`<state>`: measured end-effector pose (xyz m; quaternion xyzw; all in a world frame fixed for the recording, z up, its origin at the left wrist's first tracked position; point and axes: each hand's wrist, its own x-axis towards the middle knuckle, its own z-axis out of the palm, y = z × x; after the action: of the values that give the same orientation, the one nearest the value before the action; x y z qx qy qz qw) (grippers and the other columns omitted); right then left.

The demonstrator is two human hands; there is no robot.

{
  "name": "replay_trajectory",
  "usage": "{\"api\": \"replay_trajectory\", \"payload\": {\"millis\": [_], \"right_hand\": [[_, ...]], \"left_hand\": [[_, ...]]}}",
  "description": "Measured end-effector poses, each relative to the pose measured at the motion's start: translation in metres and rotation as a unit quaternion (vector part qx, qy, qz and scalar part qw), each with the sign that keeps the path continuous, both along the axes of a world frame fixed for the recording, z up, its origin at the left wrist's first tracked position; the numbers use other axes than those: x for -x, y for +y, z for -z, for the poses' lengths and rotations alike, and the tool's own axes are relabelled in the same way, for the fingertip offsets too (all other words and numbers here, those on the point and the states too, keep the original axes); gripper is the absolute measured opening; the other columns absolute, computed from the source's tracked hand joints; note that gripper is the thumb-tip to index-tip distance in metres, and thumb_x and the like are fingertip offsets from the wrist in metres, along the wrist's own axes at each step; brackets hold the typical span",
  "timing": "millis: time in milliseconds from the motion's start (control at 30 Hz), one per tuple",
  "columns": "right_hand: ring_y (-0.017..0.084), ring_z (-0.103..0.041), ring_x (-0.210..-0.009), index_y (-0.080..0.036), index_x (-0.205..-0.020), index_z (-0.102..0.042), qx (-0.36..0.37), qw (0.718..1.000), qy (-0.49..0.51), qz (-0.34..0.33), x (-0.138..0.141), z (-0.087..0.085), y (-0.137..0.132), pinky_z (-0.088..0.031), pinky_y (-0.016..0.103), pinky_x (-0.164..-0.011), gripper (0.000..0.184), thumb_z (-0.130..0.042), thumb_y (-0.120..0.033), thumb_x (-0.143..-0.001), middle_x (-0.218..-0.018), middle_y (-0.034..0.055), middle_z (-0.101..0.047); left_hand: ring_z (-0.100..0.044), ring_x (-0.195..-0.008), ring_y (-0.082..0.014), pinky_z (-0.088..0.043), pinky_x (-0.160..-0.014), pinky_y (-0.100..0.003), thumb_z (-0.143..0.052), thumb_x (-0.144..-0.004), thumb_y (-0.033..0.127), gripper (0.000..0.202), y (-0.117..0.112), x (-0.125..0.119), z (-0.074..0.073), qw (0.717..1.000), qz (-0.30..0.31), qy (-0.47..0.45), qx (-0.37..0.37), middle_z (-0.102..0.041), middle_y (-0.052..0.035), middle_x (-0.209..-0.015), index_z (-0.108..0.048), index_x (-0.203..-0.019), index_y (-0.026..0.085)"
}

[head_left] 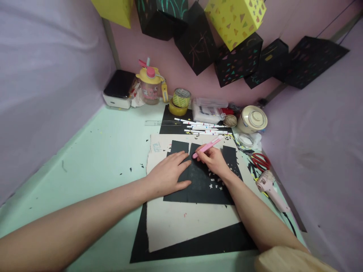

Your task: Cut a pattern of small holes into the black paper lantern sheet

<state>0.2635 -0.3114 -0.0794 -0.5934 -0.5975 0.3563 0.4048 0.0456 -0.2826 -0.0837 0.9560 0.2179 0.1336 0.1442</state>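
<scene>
A black paper sheet (204,185) with small cut-out shapes lies on a beige board (181,223) in the middle of the table. My left hand (168,173) rests flat on the sheet's left part, fingers stretched out. My right hand (214,160) is closed around a pink craft knife (207,146), its tip touching the black sheet near the top middle.
Several white markers (202,127), a clear ruler (161,122), tape rolls (180,101), a plastic box (208,109), a round tin (252,119), red scissors (261,161) and a glue gun (269,187) lie at the back and right. Paper lanterns (235,19) hang overhead. Purple fabric walls stand on both sides.
</scene>
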Motion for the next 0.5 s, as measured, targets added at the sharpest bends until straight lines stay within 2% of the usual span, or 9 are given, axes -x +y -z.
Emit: {"api": "replay_trajectory", "payload": {"millis": [500], "right_hand": [[0.012,-0.057,-0.056,-0.017,-0.083,-0.064,-0.001,1.000,-0.020,-0.005,-0.0007,-0.0009,-0.0013,-0.043,0.023,-0.052,0.023,-0.055,-0.039,-0.087,-0.067,0.0020,-0.067]], "left_hand": [[-0.035,-0.138,-0.0323,-0.033,-0.112,-0.047,-0.059,-0.084,0.050,0.061,0.0000,0.0003,0.0008,1.000,-0.004,-0.009,0.014,-0.043,-0.0166,-0.146,-0.051,-0.133,0.015]]}}
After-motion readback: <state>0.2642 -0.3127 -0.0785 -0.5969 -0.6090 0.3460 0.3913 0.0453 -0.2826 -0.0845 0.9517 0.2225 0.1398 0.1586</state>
